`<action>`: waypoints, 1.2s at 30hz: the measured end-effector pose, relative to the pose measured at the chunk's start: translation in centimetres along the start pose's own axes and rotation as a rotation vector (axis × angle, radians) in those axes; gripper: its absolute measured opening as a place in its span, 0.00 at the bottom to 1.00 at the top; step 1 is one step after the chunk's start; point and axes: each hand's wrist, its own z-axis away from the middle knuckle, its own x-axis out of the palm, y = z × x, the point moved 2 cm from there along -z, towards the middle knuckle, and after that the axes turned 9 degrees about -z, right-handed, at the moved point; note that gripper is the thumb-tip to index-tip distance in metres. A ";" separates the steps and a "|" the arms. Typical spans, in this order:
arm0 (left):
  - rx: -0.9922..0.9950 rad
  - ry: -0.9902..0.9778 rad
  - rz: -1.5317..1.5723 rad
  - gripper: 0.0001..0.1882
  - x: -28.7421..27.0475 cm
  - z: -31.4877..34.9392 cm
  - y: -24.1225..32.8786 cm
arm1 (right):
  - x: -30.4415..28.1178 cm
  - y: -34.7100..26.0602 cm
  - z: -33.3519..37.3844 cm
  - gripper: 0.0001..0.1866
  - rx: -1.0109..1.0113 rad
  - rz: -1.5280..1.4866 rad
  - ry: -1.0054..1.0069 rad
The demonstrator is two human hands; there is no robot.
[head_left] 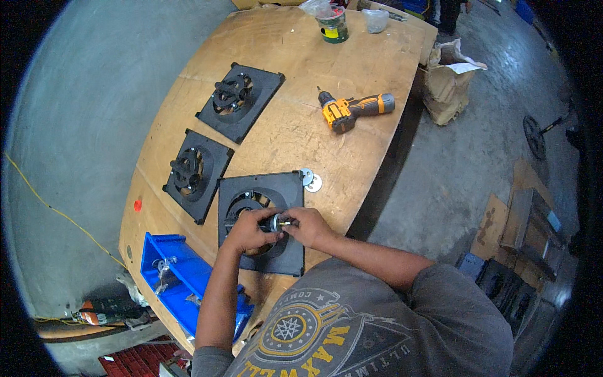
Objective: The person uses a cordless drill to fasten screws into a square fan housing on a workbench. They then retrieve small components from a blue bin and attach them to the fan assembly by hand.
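Note:
Just over the nearest square black frame (289, 259), my two hands meet at a small black cylindrical part with a silver rim (275, 222). My left hand (247, 232) grips the part's body from the left, its fingers curled round. Opposite it, my right hand (309, 227) pinches at the thin brass-coloured shaft (286, 223) on the part's right end. The frame lies flat and has a round opening with a dark ring in it, partly covered by my left hand. Two round metal discs (312, 182) lie by its upper right corner.
Two similar black frames (259, 110) (213, 163) lie farther off. A yellow-and-black cordless drill (342, 115) rests at the right. Blue bins (182, 270) with small parts stand at the near left. A tub (333, 30) sits at the far end; a paper bag (447, 88) stands beyond the table's right edge.

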 end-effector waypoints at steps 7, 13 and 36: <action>-0.007 -0.007 -0.002 0.34 0.1 -0.1 -0.3 | 0.7 1.1 0.1 0.12 0.133 -0.110 0.041; 0.008 0.024 -0.015 0.34 0.3 0.0 -0.8 | 1.2 1.3 -0.5 0.11 0.302 -0.200 -0.015; -0.021 0.020 -0.010 0.34 0.1 0.3 -0.5 | 0.2 1.9 0.0 0.16 0.163 -0.176 -0.143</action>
